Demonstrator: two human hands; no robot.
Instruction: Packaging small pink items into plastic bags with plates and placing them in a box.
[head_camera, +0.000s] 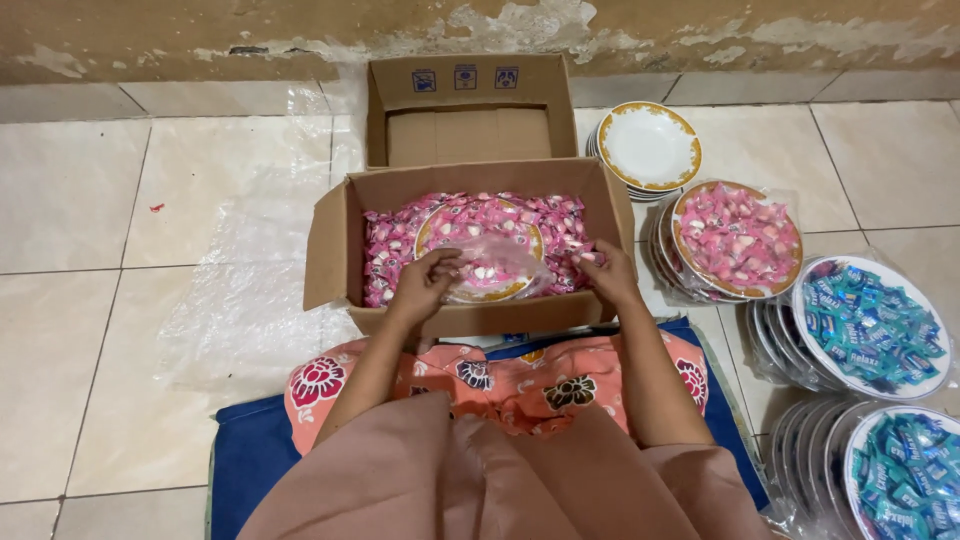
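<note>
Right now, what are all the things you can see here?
Cardboard box: one, brown, open, ahead of the lap.
Pink sweets: many, filling the box.
Plate in box: one, gold-rimmed, holding pink sweets, on top of the loose sweets.
Clear plastic bag: one, over that plate.
Empty plates: one stack, white and gold, far right.
Pink-sweet plate: one, on a stack, right.
Blue-sweet plates: two, near right.
Cushion: one, blue.
Left hand: at the bag.
Right hand: on the sweets.
</note>
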